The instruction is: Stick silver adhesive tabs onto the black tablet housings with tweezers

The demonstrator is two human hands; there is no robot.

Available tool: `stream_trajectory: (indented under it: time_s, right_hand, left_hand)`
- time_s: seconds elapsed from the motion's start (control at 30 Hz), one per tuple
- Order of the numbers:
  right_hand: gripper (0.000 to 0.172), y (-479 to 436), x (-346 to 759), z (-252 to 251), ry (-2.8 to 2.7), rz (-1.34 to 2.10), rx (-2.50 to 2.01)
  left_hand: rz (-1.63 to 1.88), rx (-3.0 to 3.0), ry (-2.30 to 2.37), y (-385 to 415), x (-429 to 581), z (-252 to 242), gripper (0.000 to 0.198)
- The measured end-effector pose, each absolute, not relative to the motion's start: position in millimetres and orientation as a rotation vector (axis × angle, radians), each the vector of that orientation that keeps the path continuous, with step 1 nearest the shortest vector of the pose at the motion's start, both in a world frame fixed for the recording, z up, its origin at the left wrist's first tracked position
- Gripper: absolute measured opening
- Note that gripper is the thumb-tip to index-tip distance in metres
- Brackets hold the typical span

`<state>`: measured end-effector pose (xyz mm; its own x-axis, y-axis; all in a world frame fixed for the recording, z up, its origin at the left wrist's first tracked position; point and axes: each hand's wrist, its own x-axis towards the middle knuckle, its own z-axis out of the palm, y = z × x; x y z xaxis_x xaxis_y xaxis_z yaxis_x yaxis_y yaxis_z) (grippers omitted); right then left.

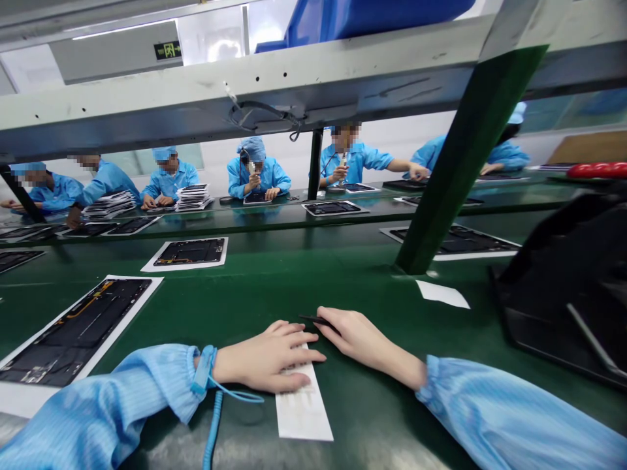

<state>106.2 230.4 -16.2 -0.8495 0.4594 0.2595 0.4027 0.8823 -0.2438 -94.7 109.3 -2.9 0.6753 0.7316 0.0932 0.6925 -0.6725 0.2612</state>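
Note:
My left hand (274,359) lies flat with its fingers spread on a narrow white sheet (306,418), whose upper part it mostly covers. Faint marks show on the sheet beside the thumb. Black tweezers (312,319) are pinched in my right hand (355,334), their tip pointing left toward the left fingertips. A blue wrist strap (203,370) with a coiled cord (212,431) circles my left wrist. To the left, an opened tablet housing (81,326) with dark parts and an orange flex cable rests on white paper.
Another tablet housing (191,252) lies farther back on the green bench (255,281). A slanted green post (465,170) rises at right, near a small white paper piece (443,294) and a black stand (553,294). A shelf (161,108) spans overhead. Several co-workers in blue sit opposite.

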Motion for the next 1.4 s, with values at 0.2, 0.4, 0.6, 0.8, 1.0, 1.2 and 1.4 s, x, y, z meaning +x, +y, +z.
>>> stream_trajectory:
  time_s: [0.2,0.4,0.6,0.8,1.0,1.2,1.4]
  right_hand:
    - [0.019,229.8,106.1,-15.6,-2.74,0.258,-0.649]
    - [0.019,229.4,105.6,-14.8,-2.743,0.257,-0.648]
    - [0.019,229.3,105.5,-14.0,-2.748,0.251,-0.66]
    - [0.019,228.7,105.6,-14.7,-2.747,0.254,-0.664]
    - [0.019,228.8,105.9,-14.3,-2.749,0.253,-0.662]
    - [0.019,228.4,105.5,-14.0,-2.751,0.249,-0.668]
    - [0.018,229.5,105.2,-14.5,-2.757,0.256,-0.662]
  left_hand:
    - [0.28,2.684,1.157,108.9,-94.7,-2.2,0.048]
    - [0.283,2.685,1.149,109.6,-95.3,-2.4,0.048]
    - [0.283,2.687,1.154,108.8,-94.9,-2.1,0.048]
    - [0.275,2.689,1.156,108.5,-94.7,-1.0,0.048]
    - [0.273,2.692,1.153,108.4,-94.7,-2.1,0.048]
    - [0.283,2.701,1.159,108.8,-94.5,-3.3,0.048]
    - [0.288,2.704,1.161,108.4,-94.2,-5.3,0.047]
